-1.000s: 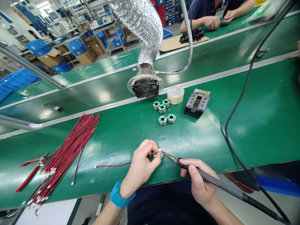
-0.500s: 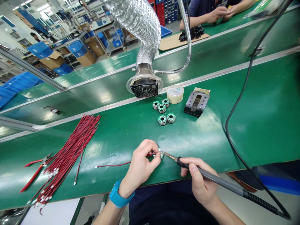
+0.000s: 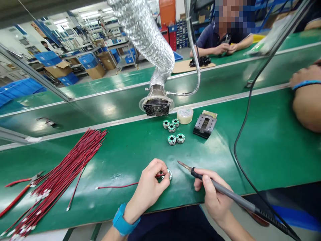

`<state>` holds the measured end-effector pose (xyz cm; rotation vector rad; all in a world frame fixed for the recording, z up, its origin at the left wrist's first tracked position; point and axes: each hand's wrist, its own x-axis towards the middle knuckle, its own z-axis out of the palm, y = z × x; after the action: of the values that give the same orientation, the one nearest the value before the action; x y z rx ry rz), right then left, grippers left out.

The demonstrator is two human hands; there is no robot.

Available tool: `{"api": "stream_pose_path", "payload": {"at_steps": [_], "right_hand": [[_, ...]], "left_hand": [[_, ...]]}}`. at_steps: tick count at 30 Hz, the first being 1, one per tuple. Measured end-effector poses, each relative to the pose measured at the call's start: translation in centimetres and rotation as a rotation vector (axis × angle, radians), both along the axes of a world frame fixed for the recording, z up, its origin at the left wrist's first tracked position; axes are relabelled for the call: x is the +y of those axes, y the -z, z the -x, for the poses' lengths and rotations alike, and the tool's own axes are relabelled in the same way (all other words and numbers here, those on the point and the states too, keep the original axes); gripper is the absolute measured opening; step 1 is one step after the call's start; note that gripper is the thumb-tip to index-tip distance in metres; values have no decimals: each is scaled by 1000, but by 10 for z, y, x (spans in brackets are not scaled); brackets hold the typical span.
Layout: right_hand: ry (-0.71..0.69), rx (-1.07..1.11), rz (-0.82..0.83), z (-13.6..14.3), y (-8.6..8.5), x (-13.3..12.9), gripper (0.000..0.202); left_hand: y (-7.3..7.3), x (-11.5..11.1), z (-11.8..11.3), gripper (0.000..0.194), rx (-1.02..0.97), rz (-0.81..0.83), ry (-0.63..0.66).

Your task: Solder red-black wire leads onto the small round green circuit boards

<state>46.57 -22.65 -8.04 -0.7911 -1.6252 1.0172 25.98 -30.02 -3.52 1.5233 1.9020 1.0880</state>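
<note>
My left hand (image 3: 153,180), a blue band on its wrist, pinches a red wire (image 3: 117,186) close to its end. That end lies against a small round part with a green and white circuit board (image 3: 170,174), partly hidden by my fingers. The wire's other end has a small white connector and rests on the bench to the left. My right hand (image 3: 216,194) grips a soldering iron (image 3: 225,189) like a pen. The iron's tip is in the air, a short way right of and above the round part, touching nothing.
Several similar round parts (image 3: 172,128) stand near a tape roll (image 3: 185,115) and a metal block (image 3: 205,124). Left lie a bundle of red wires (image 3: 72,167) and pliers (image 3: 22,190). A fume duct (image 3: 156,105) hangs above. A black cable (image 3: 242,124) crosses right; another person's arm (image 3: 307,97) rests there.
The soldering iron's tip has come away from the round part, to the right. My left hand keeps its hold. The view has tilted up, and another person's arm now shows at right.
</note>
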Motion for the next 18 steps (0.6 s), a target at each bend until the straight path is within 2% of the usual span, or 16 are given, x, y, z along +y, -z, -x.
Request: {"api": "stream_pose_path", "payload": {"at_steps": [4,8,9,11,14,18], "right_hand": [[62,-116,-191,9,-25,48,22],[230,-152,-428,40,-51,105,25],[240,-174,-467,49,-54,118,28],[152,-305,-455,64,-56,136,35],[50,-424,-356,72,-49,140,37],[77,-358,-330,62,-34,112,35]], "left_hand": [[4,-1,1,16,-21,-12,0],[7,-2,0,17,-32,-27,9],[7,-2,0,17,-34,-33,11],[7,-3,0,16,-38,-42,14],[7,-2,0,16,-48,-47,9],[7,-1,0,16,-54,-56,15]]}}
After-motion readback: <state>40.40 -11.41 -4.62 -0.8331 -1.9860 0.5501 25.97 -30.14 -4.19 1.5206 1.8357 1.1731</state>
